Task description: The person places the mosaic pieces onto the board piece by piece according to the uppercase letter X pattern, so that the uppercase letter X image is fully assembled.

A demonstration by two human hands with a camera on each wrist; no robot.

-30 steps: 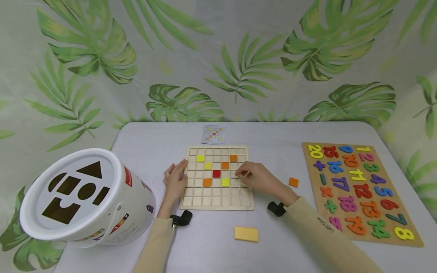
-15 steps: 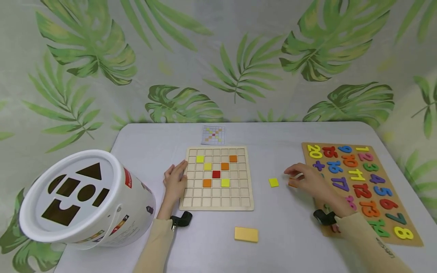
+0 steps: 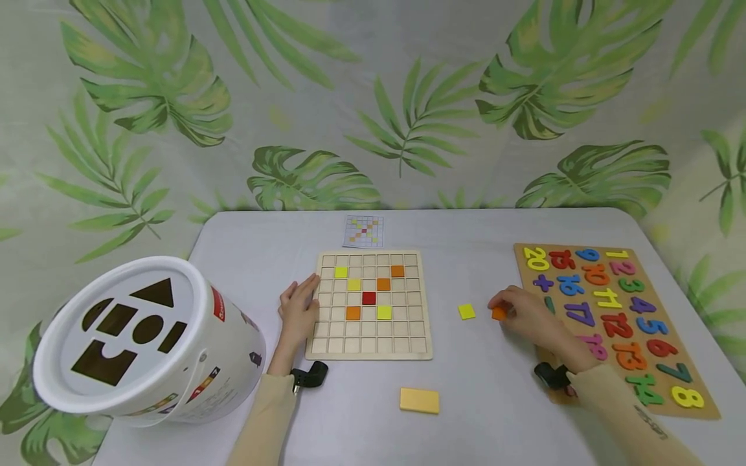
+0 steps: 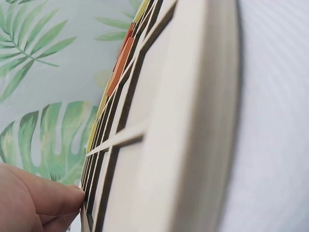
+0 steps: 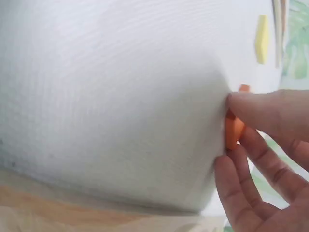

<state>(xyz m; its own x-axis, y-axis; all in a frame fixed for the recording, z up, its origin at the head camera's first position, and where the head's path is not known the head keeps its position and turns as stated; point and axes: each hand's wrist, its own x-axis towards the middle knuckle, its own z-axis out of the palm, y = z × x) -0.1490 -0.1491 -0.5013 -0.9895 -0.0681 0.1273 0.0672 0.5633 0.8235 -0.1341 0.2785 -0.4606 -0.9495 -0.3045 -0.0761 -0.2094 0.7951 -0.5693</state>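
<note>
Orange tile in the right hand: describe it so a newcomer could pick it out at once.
Start at the number puzzle board on the table's right. Just left of its edge, the right hand pinches the orange tile. The loose yellow tile beside it lies untouched; the other orange squares sit in the grid board.

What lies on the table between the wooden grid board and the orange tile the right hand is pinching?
One loose yellow tile lies on the table between the grid board and the orange tile in the right hand; the head view shows it.

Pale yellow long sleeves point(image 3: 265, 414) with a black camera mount point(image 3: 310, 375) at each wrist
</note>
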